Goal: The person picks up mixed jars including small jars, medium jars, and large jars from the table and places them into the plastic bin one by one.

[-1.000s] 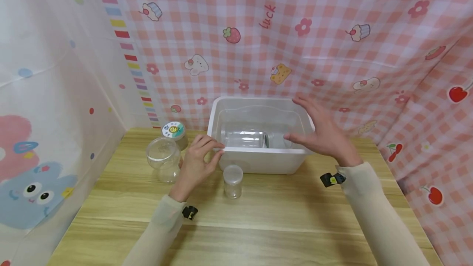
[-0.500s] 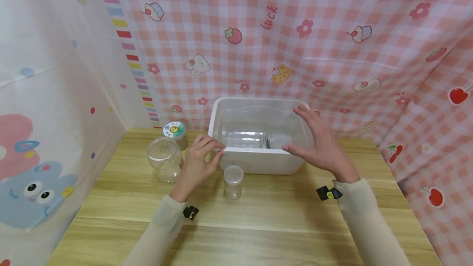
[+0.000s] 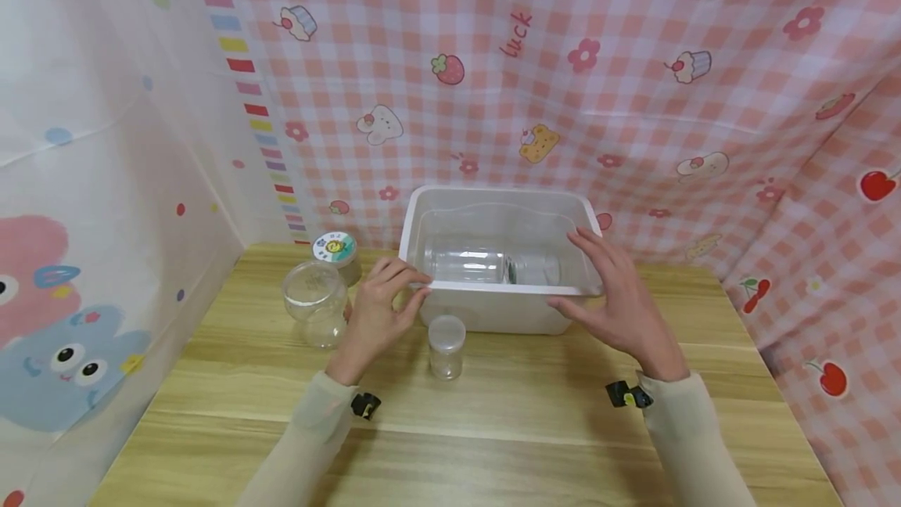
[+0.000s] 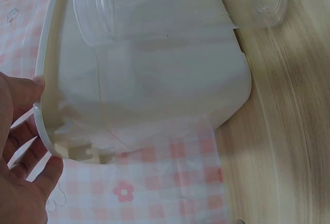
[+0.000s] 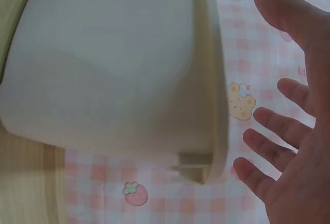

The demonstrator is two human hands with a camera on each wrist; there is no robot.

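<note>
A white plastic tub (image 3: 507, 313) stands at the back of the table. My left hand (image 3: 380, 310) pinches the rim at its front left corner; in the left wrist view the thumb (image 4: 26, 87) lies on one side of the rim and the fingers (image 4: 49, 175) on the other. My right hand (image 3: 622, 307) is spread over the front right corner, fingers apart, and in the right wrist view a gap separates it from the rim (image 5: 220, 80). Inside the tub lies a clear jar (image 3: 464, 263) on its side, with another clear container (image 3: 538, 266) to its right.
In front of the tub a small clear jar (image 3: 446, 346) with a frosted lid stands upright. Left of my left hand are a round clear jar (image 3: 314, 303) and a jar with a printed lid (image 3: 335, 247). A checked cloth (image 3: 450, 116) hangs behind the table.
My right hand has drawn back from over the tub's inside toward its front right corner, fingers still spread. The left hand has stayed on the rim.
</note>
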